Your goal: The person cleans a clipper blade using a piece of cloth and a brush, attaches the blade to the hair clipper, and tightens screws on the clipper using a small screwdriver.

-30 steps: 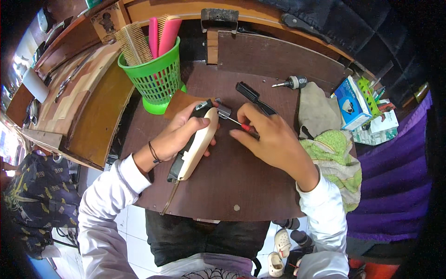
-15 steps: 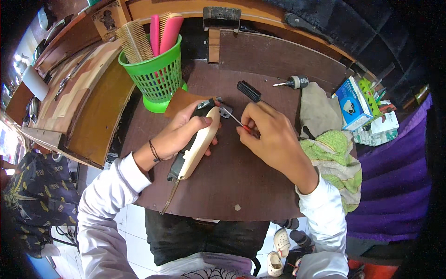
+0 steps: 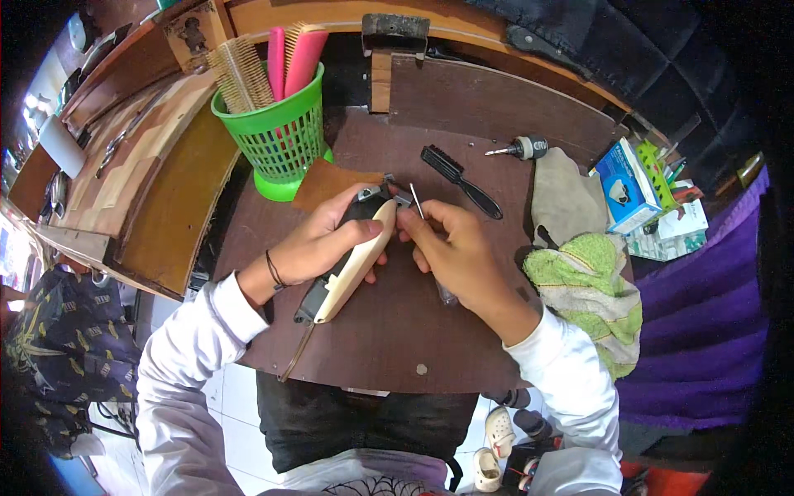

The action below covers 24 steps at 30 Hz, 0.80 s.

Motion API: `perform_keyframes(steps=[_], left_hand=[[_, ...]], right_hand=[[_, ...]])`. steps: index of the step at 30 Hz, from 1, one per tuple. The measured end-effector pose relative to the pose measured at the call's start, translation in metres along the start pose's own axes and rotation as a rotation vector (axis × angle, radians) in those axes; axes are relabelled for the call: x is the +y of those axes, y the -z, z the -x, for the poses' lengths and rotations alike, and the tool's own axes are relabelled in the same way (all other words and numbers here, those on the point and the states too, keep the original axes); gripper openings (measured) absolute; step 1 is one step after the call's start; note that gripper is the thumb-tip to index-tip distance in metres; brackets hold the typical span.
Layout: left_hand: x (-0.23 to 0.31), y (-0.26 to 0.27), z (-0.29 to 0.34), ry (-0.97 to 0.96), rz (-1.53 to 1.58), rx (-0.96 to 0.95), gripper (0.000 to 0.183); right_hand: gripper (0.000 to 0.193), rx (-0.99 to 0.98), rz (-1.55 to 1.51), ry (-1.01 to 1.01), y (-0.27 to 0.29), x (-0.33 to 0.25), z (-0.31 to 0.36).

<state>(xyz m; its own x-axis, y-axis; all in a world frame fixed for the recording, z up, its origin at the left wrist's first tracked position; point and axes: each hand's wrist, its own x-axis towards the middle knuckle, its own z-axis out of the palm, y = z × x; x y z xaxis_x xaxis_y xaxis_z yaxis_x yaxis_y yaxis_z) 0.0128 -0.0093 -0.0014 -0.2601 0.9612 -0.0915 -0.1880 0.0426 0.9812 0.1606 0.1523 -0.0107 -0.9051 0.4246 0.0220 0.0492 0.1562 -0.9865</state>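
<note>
My left hand [image 3: 327,231] is wrapped round a cream and black hair clipper [image 3: 357,269], thumb on its cream side, head end pointing away from me. A cord trails from its near end. My right hand [image 3: 451,244] is closed round a screwdriver [image 3: 416,201]. The metal shaft sticks up past the fingers, and a bit of the handle shows below the palm. Its fingertips are at a small grey metal piece [image 3: 404,200] by the clipper's head; whether they pinch it I cannot tell. Beyond the right hand a black brush [image 3: 461,180] lies on the brown table [image 3: 389,355].
A green basket [image 3: 277,132] of combs and brushes stands at the far left, near a brown flap [image 3: 327,186]. To the right are a small dark bottle [image 3: 529,147], a grey cloth [image 3: 571,194], a green-white towel [image 3: 587,281] and a blue box [image 3: 624,190].
My right hand has moved nearer, against the clipper's head. The screwdriver has swung from pointing at the head to pointing upward. The clipper has barely shifted.
</note>
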Motion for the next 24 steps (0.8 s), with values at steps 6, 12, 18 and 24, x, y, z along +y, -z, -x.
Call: perform_keyframes(steps=[6, 12, 18, 24], left_hand=[[0.002, -0.001, 0.001, 0.011, -0.098, -0.029, 0.057], [0.001, 0.001, 0.003, -0.013, -0.085, -0.02, 0.051], [0.001, 0.002, 0.002, -0.001, -0.106, -0.033, 0.053], [0.003, 0.001, 0.003, 0.007, -0.098, -0.036, 0.056]], right_hand=[[0.023, 0.07, 0.045, -0.009, -0.004, 0.0, 0.001], [0.02, 0.074, -0.036, 0.05, -0.007, 0.007, -0.002], [0.017, 0.104, -0.075, 0.08, -0.008, 0.01, -0.004], [0.016, 0.117, -0.035, 0.069, -0.008, 0.01, -0.004]])
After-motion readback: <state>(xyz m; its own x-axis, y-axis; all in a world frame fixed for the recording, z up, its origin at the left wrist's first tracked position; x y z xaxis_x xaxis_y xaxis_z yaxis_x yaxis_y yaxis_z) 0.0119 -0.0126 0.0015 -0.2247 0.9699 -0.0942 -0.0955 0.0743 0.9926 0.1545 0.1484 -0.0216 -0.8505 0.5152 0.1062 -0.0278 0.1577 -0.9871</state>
